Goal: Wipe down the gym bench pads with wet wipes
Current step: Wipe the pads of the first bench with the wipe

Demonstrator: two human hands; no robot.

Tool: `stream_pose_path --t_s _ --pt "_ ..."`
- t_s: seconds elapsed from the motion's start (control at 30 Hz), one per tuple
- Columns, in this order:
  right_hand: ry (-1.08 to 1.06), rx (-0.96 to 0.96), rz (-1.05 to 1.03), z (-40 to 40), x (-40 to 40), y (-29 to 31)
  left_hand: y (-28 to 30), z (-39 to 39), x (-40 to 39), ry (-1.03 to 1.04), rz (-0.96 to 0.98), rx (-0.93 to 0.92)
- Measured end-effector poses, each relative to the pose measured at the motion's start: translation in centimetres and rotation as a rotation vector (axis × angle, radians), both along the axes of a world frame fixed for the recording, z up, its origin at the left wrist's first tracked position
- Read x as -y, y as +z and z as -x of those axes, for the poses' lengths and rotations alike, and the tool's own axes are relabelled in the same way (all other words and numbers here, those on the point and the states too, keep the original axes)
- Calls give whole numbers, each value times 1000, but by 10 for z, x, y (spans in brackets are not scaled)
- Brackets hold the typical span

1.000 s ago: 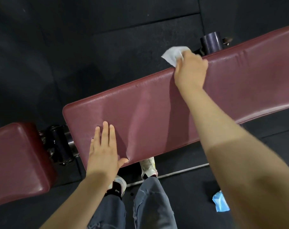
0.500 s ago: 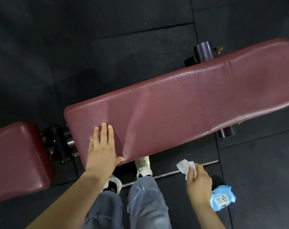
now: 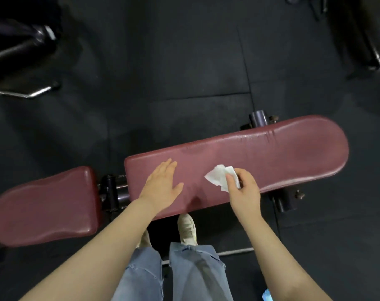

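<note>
A long maroon back pad [image 3: 278, 157] runs across the middle of the view, with a shorter maroon seat pad [image 3: 43, 209] to its left. My left hand [image 3: 163, 184] lies flat with straight fingers on the left end of the long pad. My right hand [image 3: 243, 187] pinches a crumpled white wet wipe [image 3: 219, 175] over the pad's near middle. Whether the wipe touches the pad is unclear. Damp streaks shine along the pad's far edge.
A black hinge and frame [image 3: 113, 190] join the two pads. Bench feet [image 3: 258, 119] stick out at the far and near right. Dark gym machines [image 3: 19, 51] stand at the far left and far right. A blue wipes pack [image 3: 267, 296] peeks out at the bottom edge. My legs and shoes [image 3: 186, 229] are below the bench.
My right hand went from the pad's far edge down to the floor by the wipes pack, then back over the pad with the wipe. The view pulled back. My left hand stayed put.
</note>
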State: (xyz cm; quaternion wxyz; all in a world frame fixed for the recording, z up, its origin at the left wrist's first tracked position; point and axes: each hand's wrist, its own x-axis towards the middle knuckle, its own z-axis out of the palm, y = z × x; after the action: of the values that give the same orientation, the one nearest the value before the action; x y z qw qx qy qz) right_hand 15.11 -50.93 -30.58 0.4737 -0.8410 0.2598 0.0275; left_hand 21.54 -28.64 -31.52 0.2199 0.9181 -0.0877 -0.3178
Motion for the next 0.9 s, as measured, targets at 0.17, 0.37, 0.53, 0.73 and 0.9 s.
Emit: stream_pose_path --t_s 0.17,0.37,0.53,0.73,0.9 --pt "190 75 -104 -36 -25 92 98 -12 1 323 372 22" --pt "462 142 -210 -60 -71 196 209 -7 -30 509 648 128" --pt "619 202 -201 -63 -124 261 270 25 -82 586 707 272" --pt "811 210 -221 -45 -196 307 308 81 -157 645 608 449" --pt "907 130 -280 -12 -262 313 310 139 -218 854 594 594"
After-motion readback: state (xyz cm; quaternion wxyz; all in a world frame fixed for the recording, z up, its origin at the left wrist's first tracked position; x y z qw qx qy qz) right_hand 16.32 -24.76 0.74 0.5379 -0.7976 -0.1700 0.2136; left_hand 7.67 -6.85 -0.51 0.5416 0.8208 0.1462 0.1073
